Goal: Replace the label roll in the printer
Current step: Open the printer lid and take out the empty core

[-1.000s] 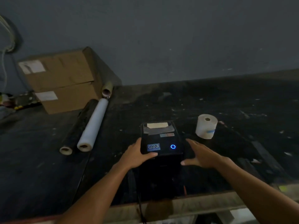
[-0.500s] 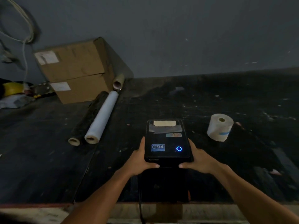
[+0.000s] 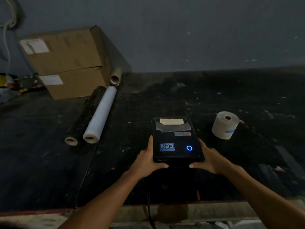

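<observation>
Black and glossy, the label printer (image 3: 176, 140) sits near the front edge of the dark worktop (image 3: 247, 100), its blue ring light (image 3: 189, 148) glowing. The left hand (image 3: 146, 160) and right hand (image 3: 208, 160) each have their grip clamped on its near corners. A white label roll (image 3: 225, 125) lies to the right, apart from the printer.
</observation>
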### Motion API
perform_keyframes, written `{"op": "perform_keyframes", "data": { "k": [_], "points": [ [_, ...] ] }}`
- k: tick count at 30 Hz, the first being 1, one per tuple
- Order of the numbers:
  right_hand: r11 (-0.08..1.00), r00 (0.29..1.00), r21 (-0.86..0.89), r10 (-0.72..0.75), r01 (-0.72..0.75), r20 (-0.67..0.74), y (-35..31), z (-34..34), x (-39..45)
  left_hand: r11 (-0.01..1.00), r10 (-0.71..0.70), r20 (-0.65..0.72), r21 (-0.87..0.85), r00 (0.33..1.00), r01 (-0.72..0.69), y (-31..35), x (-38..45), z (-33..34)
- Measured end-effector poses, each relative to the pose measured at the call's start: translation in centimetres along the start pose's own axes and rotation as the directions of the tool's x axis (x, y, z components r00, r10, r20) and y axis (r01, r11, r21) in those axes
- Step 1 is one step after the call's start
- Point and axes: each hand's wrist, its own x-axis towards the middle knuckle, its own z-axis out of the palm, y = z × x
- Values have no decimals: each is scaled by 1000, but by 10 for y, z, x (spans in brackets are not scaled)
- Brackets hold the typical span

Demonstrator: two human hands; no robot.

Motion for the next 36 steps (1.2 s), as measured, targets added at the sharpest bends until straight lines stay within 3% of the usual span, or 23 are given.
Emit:
{"op": "perform_keyframes", "data": {
  "k": [17,26,30,36],
  "points": [
    [994,995,-35,104,-104,10,-15,-11,-2,1000,-3,5,-27,1000,3,10,0,-13],
    [983,968,-62,155,-170,-199,-39,-57,18,994,35,-178,-91,983,-52,42,40,-62],
    [991,938,32,135,-132,-320,-52,-73,39,995,-31,-218,-104,975,8,58,67,-83],
    [942,875,335,188,-32,-445,-70,-88,76,982,-53,-252,-191,966,4,71,99,-94]
  ]
}}
